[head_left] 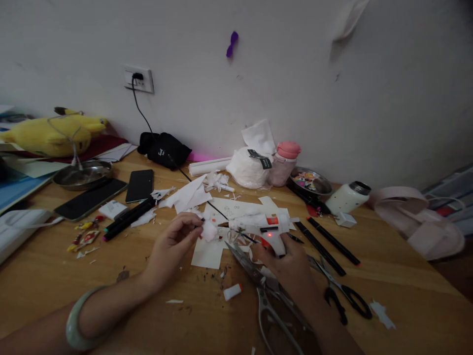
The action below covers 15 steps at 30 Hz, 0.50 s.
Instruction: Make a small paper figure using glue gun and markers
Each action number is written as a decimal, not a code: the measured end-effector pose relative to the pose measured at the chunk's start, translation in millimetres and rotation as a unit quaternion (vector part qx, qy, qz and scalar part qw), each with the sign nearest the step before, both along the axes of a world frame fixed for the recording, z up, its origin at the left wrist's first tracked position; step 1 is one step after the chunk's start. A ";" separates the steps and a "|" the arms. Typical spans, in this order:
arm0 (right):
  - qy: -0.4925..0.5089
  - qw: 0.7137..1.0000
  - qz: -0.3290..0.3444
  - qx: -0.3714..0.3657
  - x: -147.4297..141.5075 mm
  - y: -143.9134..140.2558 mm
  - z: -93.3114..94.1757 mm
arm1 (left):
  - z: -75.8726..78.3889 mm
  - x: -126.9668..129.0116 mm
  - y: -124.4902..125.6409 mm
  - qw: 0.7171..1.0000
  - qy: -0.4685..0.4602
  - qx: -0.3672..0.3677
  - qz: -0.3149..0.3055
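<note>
Left hand (173, 241), wrist bent inward, pinches a white fluffy piece (209, 230) at table centre. Right hand (286, 259) grips the white glue gun (262, 226), nozzle pointing left, just beside that piece.

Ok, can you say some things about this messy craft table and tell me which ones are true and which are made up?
1. The right hand holds a white glue gun. True.
2. The left hand pinches a small white fluffy piece. True.
3. The yellow plush toy lies on the right of the table. False: it lies at the far left.
4. The glue gun's light glows green. False: it glows red.
5. The left wrist wears a pale bangle. True.
</note>
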State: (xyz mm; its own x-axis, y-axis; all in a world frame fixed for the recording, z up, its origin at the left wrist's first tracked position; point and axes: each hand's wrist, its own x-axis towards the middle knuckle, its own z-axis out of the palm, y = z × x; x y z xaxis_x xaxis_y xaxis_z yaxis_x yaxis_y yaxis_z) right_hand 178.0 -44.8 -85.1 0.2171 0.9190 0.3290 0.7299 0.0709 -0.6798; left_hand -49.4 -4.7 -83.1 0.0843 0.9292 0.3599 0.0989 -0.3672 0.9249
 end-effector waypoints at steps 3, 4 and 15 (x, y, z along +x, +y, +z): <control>0.012 0.997 0.002 -0.070 4.5 6.1 -5.1 | 0.8 0.8 -1.9 1.000 -0.008 0.004 0.000; 0.017 0.996 0.000 -0.090 6.5 8.8 -7.9 | 1.5 1.0 -2.8 1.000 -0.010 0.005 0.000; -0.128 0.986 -0.020 -0.104 29.6 24.5 -32.5 | -2.5 7.5 -15.6 0.998 0.004 -0.009 -0.055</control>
